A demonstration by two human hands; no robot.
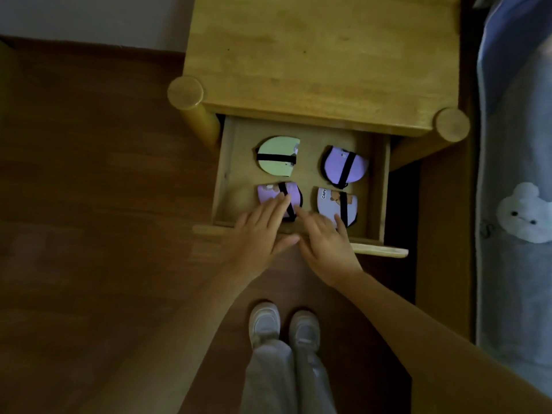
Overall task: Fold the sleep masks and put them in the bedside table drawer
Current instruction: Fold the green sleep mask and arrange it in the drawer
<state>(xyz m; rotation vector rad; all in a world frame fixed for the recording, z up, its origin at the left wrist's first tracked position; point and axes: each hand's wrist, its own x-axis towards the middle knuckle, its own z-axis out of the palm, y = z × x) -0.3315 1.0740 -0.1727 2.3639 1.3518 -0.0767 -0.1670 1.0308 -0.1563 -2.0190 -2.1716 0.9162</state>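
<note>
The wooden bedside table's drawer (378, 186) is pulled out. Several folded sleep masks lie flat on its floor, each wrapped by a black strap: a pale green one (276, 147) at the back left, a purple one (337, 168) at the back right, a purple one (267, 193) at the front left and a pale one with a bear print (328, 201) at the front right. My left hand (257, 234) rests flat, fingers spread, on the front left mask. My right hand (325, 237) lies beside it, fingertips touching both front masks. Neither hand grips anything.
The bedside table top (322, 55) is bare wood with round corner posts. A bed with a blue-grey cover and a white plush bunny (522, 213) lies along the right. Dark wooden floor (89, 204) spreads to the left. My feet in pale shoes (283, 327) stand below the drawer.
</note>
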